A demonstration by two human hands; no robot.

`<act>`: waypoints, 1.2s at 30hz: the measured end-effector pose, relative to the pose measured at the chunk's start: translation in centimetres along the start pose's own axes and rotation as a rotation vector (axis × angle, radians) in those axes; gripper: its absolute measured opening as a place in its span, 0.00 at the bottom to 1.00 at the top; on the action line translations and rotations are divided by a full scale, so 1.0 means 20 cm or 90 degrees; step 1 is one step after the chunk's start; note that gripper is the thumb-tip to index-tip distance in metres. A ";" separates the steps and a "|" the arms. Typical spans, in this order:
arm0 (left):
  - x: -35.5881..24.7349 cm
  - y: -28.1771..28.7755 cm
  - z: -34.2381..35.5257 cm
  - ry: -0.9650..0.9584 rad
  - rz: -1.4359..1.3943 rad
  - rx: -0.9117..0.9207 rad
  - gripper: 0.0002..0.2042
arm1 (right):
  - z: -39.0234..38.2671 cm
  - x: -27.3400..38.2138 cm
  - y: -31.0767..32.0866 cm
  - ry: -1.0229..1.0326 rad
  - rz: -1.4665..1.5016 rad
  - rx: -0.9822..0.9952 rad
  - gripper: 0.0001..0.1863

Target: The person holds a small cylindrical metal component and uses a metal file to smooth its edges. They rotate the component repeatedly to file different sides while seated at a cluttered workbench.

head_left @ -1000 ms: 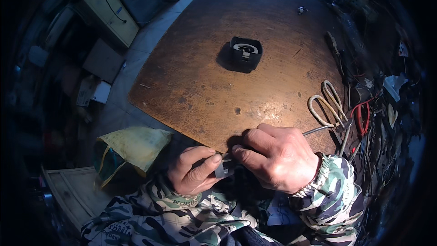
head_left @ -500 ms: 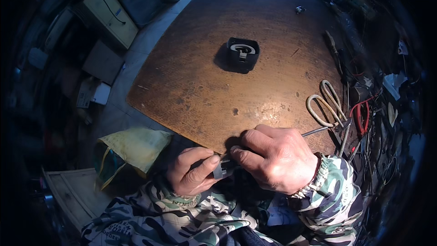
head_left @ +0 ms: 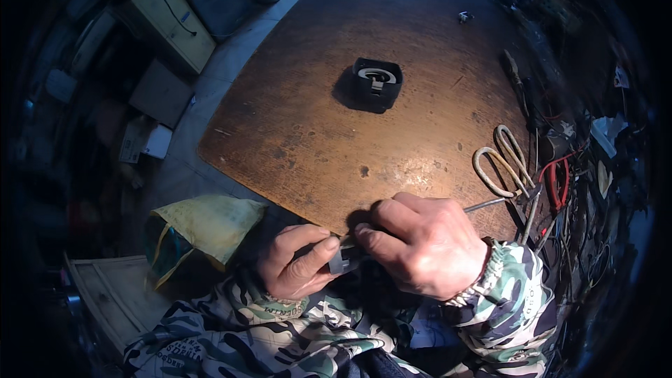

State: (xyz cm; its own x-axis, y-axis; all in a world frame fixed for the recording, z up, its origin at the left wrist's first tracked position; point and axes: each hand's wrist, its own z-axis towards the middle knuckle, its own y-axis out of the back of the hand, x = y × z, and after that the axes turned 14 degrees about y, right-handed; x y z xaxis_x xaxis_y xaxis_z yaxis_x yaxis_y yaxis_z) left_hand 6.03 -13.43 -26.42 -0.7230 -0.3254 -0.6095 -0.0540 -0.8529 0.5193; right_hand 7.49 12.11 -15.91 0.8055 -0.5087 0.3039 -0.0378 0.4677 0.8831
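While pinching a small grey piece [head_left: 340,262] between the thumb and fingers of the left hand [head_left: 294,262], just beside the near edge of the wooden table [head_left: 315,154], holds the right hand [head_left: 428,246] close by, curled, with thumb and forefinger drawn nearly together. Cannot tell whether gripping anything in those fingertips, nor whether holding the metal rod [head_left: 485,204] beside the knuckles. Can see a black box [head_left: 371,103] farther up the table, well apart from both hands, and pale-handled scissors [head_left: 484,174] to the right.
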 end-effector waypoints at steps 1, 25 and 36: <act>0.02 0.00 -0.01 -0.002 -0.006 0.017 0.38 | 0.01 -0.01 -0.01 0.023 0.000 -0.024 0.13; 0.01 0.02 -0.01 0.005 -0.012 0.038 0.40 | 0.02 -0.01 -0.03 0.006 -0.016 -0.008 0.09; 0.02 0.02 0.02 -0.018 -0.011 0.061 0.38 | -0.06 -0.06 0.03 -0.026 0.099 -0.059 0.12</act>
State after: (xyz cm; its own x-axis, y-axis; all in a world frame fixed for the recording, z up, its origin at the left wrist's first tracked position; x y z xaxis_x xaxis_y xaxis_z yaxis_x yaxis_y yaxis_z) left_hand 5.50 -13.74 -26.19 -0.7406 -0.2976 -0.6025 -0.1313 -0.8153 0.5640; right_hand 7.20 13.96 -16.24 0.7691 -0.4537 0.4502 -0.1035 0.6067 0.7882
